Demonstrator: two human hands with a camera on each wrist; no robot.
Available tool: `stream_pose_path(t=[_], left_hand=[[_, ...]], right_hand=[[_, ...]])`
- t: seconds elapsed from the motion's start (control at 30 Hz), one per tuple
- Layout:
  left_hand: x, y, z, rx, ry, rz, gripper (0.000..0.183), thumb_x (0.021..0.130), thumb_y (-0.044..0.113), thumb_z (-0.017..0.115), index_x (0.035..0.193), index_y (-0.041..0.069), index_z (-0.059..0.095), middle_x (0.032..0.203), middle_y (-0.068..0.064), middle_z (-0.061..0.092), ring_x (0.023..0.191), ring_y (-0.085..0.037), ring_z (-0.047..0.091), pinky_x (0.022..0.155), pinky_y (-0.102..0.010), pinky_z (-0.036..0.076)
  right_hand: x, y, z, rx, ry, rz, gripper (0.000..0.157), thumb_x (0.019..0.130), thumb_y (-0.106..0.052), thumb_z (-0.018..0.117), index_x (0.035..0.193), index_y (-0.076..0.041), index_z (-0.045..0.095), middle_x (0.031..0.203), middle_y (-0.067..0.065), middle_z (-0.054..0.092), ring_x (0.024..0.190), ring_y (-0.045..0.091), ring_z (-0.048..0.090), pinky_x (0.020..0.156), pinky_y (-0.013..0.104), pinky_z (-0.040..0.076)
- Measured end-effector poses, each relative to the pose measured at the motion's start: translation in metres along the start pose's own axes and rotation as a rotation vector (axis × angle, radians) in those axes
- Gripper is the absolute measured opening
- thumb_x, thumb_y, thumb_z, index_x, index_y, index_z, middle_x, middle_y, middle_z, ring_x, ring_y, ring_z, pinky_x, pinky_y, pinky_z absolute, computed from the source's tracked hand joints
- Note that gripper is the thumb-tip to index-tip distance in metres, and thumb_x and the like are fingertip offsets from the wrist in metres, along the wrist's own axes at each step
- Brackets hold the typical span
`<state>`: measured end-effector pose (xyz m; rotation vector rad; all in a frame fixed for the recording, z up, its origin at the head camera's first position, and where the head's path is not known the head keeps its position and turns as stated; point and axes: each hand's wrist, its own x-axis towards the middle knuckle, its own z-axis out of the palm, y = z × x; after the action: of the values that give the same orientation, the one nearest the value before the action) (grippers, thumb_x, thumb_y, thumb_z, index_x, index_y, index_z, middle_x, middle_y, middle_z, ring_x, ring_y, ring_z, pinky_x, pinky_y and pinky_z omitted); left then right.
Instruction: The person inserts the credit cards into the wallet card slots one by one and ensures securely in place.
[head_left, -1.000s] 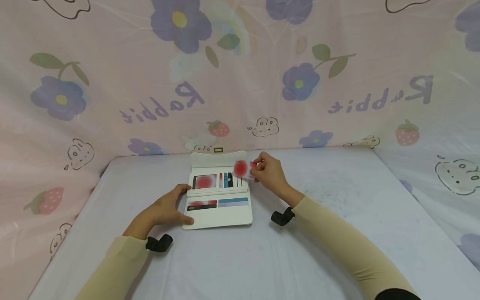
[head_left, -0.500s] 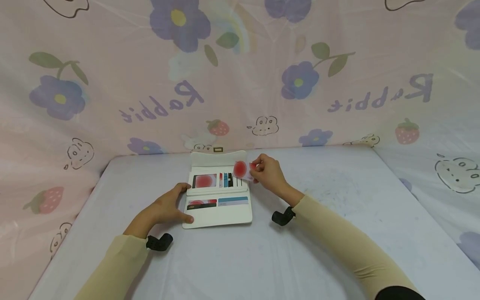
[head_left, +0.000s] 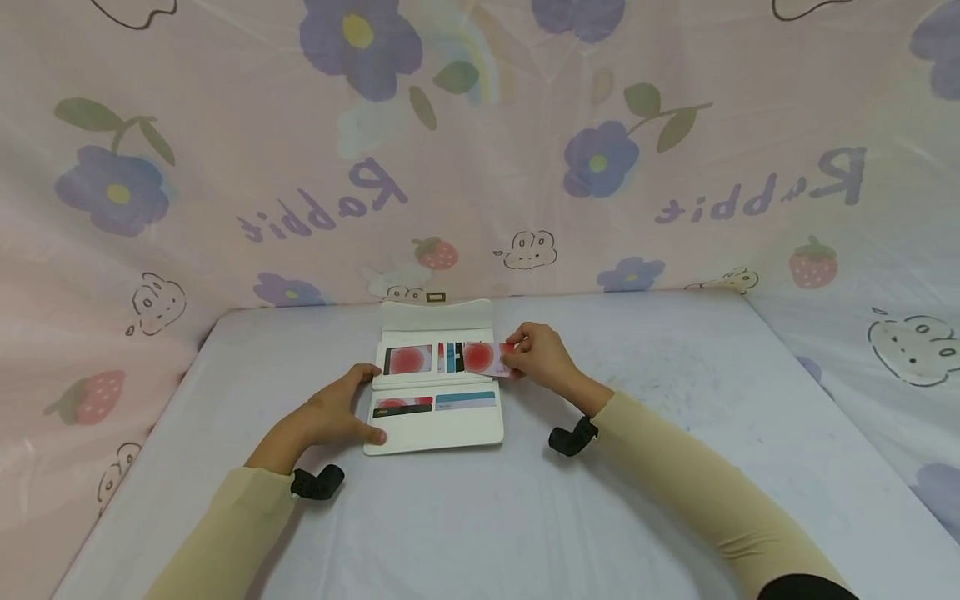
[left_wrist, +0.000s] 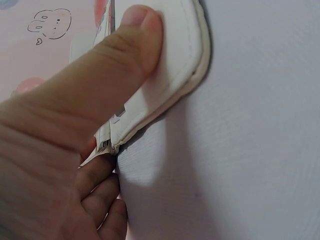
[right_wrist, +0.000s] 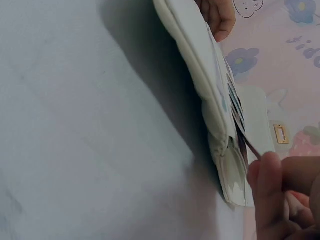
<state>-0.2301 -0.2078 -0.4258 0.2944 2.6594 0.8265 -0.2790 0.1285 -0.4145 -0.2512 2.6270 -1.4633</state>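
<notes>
A white wallet lies unfolded on the table, with cards showing in its slots. My left hand holds its left edge; the thumb presses on the near panel in the left wrist view, fingers bent at the side. My right hand pinches the right end of a pink card with a red round print. This card lies over the right-hand slots of the wallet's middle panel. In the right wrist view the card appears edge-on, its far end at the slots; how deep it sits, I cannot tell.
The wallet's flap with a gold-coloured clasp lies at the far side, near the patterned backdrop. Beneath everything is a white tablecloth. Black wrist cameras are worn on both arms.
My right hand has moved the card toward me and slightly left, levelling it over the slots it left partly uncovered before. The left hand and the wallet have stayed in place.
</notes>
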Motion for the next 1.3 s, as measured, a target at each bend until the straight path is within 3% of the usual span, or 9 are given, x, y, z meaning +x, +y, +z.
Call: stream_pose_path(t=[0.33, 0.57, 1.1, 1.3], left_hand=[[0.0, 0.0, -0.001, -0.008, -0.004, -0.03, 0.111, 0.061, 0.046, 0.089, 0.147, 0.013, 0.027, 0.155, -0.016, 0.031, 0.142, -0.038, 0.029, 0.112, -0.063, 0.026], [0.0, -0.002, -0.001, 0.003, -0.005, -0.024, 0.111, 0.061, 0.048, 0.088, 0.147, 0.014, 0.026, 0.155, -0.016, 0.03, 0.142, -0.038, 0.029, 0.112, -0.062, 0.027], [0.0, -0.005, 0.0, -0.01, -0.014, -0.016, 0.111, 0.061, 0.048, 0.088, 0.147, 0.014, 0.026, 0.155, -0.016, 0.031, 0.143, -0.038, 0.028, 0.112, -0.062, 0.026], [0.001, -0.006, 0.001, 0.004, -0.007, -0.006, 0.112, 0.06, 0.048, 0.089, 0.147, 0.015, 0.026, 0.155, -0.014, 0.032, 0.143, -0.037, 0.029, 0.112, -0.061, 0.027]], right_hand=[[0.004, -0.005, -0.001, 0.049, -0.034, 0.073, 0.026, 0.084, -0.003, 0.07, 0.105, 0.005, 0.058, 0.074, 0.009, 0.063, 0.052, 0.011, 0.063, 0.058, 0.025, 0.057], [0.011, -0.003, -0.003, 0.105, -0.077, 0.143, 0.024, 0.084, -0.001, 0.07, 0.104, 0.006, 0.058, 0.076, 0.008, 0.062, 0.053, 0.008, 0.061, 0.055, 0.02, 0.055], [0.03, 0.002, 0.0, 0.088, -0.183, 0.048, 0.026, 0.085, -0.006, 0.07, 0.106, 0.005, 0.06, 0.064, 0.001, 0.062, 0.053, 0.007, 0.06, 0.055, 0.018, 0.053], [0.031, -0.002, 0.003, 0.087, -0.18, 0.023, 0.024, 0.085, -0.003, 0.069, 0.104, 0.005, 0.058, 0.062, 0.002, 0.063, 0.052, 0.008, 0.06, 0.053, 0.019, 0.052]])
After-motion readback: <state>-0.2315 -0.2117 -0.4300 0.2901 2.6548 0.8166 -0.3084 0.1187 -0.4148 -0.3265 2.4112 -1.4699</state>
